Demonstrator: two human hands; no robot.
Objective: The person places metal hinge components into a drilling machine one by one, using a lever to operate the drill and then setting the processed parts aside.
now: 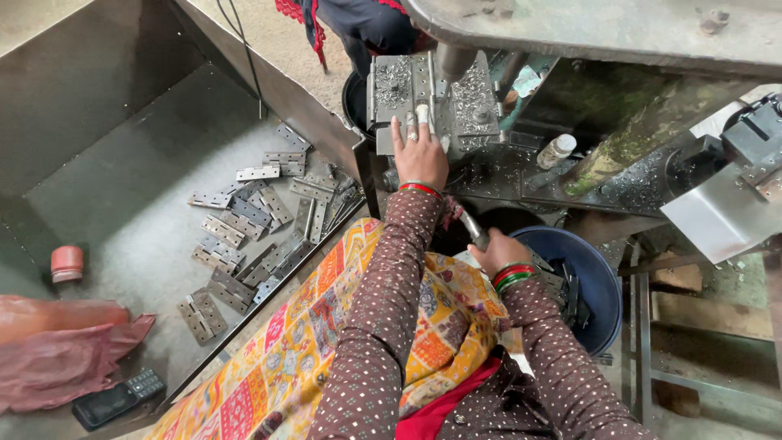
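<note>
steel hinge under left hand

Left hand: arm stretched forward, palm down, fingers spread flat.
Right hand: arm bent, held lower and nearer, fingers closed in a fist.

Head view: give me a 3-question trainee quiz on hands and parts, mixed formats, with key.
1. True or false: the left hand rests on the metal fixture plate of the machine.
2. The right hand grips: A) a metal lever handle, B) a phone, C) a red cap.
3. Fill in: the loose hinges lie in the grey metal ____ at the person's left.

Key: 1 true; 2 A; 3 tray.
</note>
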